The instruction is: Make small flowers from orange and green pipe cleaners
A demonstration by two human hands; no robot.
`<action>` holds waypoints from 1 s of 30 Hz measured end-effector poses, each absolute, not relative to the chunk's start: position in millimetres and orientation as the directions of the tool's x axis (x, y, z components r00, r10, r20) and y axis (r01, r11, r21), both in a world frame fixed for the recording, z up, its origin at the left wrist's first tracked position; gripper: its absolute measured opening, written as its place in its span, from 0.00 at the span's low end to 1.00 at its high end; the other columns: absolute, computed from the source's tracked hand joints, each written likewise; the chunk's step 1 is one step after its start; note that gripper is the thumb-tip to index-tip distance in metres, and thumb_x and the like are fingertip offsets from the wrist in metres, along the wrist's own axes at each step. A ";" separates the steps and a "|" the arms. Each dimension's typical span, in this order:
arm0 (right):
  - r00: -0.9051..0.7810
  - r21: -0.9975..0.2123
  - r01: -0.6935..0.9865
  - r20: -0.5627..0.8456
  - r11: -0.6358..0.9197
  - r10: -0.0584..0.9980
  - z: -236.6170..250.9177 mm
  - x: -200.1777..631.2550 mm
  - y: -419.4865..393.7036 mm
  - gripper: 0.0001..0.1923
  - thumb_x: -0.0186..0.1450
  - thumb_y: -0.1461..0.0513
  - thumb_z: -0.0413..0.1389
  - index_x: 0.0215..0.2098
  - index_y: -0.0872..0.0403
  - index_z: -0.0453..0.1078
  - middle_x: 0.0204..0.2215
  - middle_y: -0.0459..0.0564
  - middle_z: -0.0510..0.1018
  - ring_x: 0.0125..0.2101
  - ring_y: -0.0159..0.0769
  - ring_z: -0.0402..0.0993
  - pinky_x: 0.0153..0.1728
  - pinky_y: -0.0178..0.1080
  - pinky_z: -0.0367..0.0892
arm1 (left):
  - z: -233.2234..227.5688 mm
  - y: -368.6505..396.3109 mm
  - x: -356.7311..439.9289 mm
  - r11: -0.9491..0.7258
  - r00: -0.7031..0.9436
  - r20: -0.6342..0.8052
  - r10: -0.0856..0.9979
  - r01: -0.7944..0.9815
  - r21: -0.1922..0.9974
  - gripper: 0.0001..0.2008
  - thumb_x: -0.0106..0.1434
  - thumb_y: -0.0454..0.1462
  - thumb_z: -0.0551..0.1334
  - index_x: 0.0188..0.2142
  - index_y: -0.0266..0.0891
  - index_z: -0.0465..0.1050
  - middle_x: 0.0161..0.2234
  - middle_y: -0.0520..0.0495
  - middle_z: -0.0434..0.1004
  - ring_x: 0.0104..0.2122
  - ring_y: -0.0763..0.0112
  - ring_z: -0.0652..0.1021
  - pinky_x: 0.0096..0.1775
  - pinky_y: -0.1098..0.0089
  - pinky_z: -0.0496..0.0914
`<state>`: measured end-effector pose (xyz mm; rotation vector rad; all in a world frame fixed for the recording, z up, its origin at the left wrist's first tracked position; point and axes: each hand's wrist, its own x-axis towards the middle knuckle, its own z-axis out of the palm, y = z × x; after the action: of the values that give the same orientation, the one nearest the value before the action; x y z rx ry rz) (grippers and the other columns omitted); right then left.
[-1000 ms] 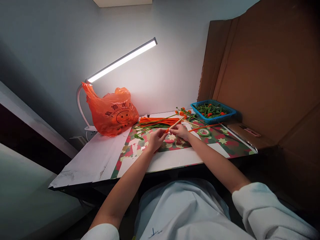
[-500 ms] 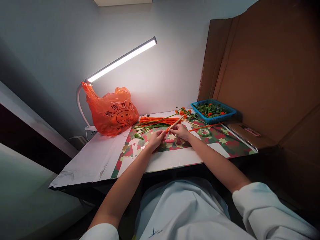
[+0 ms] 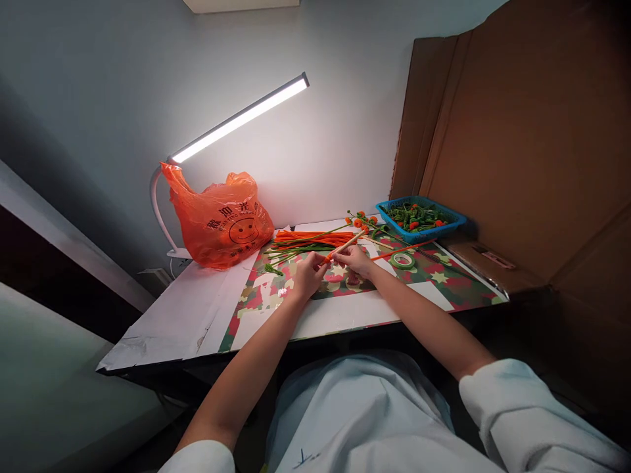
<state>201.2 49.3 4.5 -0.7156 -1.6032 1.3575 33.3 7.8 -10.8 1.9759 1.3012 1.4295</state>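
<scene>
Over the middle of the table my left hand [image 3: 308,274] is closed on the lower end of a pale wooden stick [image 3: 353,241], where orange fuzzy material is wrapped round it. My right hand [image 3: 357,261] is close beside it, fingers pinched on an orange pipe cleaner [image 3: 401,251] whose long free end sticks out to the right. The stick slants up and away between the hands. Behind them lies a bundle of orange pipe cleaners [image 3: 320,238] with green stems [image 3: 296,251] in front. My fingertips partly hide the wrapped part.
Orange flowers on green stems [image 3: 362,225] lie at the back, near a blue basket [image 3: 462,221] of green and orange pieces. A roll of green tape [image 3: 403,261] is right of my hands. An orange plastic bag [image 3: 231,226] and a lit lamp [image 3: 241,118] stand left; cardboard [image 3: 493,131] rises right.
My left hand has turned and lifted slightly at the stick's wrapped end. The free end of the orange pipe cleaner has drawn in a little toward my right hand.
</scene>
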 end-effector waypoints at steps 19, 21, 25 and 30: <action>-0.502 -0.955 -0.109 0.294 0.277 0.814 4.3 202.6 47.5 0.20 0.49 0.48 0.65 0.28 0.56 0.74 0.22 0.46 0.73 0.23 0.28 0.64 0.23 0.32 0.59 | -8.5 14.2 27.8 -0.284 0.209 0.244 0.947 0.188 0.940 0.24 0.57 0.58 0.58 0.26 0.38 0.67 0.16 0.56 0.62 0.16 0.78 0.65 0.20 0.75 0.60; -0.504 -0.961 -0.102 0.273 0.257 0.820 6.3 201.9 45.7 0.21 0.48 0.48 0.65 0.28 0.56 0.74 0.21 0.46 0.73 0.23 0.28 0.64 0.23 0.32 0.59 | -9.1 13.7 29.0 -0.277 0.224 0.234 0.946 0.185 0.943 0.24 0.57 0.58 0.58 0.27 0.39 0.66 0.16 0.57 0.60 0.15 0.77 0.65 0.19 0.75 0.60; -0.495 -0.967 -0.089 0.250 0.238 0.832 7.1 200.9 45.1 0.21 0.47 0.48 0.65 0.28 0.56 0.74 0.20 0.45 0.72 0.23 0.29 0.65 0.22 0.32 0.58 | -8.8 12.5 32.3 -0.308 0.234 0.258 0.937 0.214 0.927 0.24 0.58 0.58 0.56 0.26 0.40 0.64 0.17 0.57 0.60 0.16 0.77 0.66 0.19 0.74 0.61; -0.500 -0.970 -0.072 0.235 0.231 0.833 1.7 202.3 49.1 0.21 0.48 0.48 0.65 0.28 0.57 0.74 0.20 0.44 0.72 0.21 0.27 0.62 0.22 0.32 0.57 | -7.2 10.6 34.6 -0.297 0.240 0.247 0.939 0.199 0.934 0.25 0.58 0.59 0.55 0.23 0.40 0.60 0.16 0.57 0.57 0.15 0.78 0.66 0.19 0.74 0.61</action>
<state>202.3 49.1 1.7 -0.7166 -1.6818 1.3870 34.6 10.6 -7.2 1.6832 1.0672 1.1234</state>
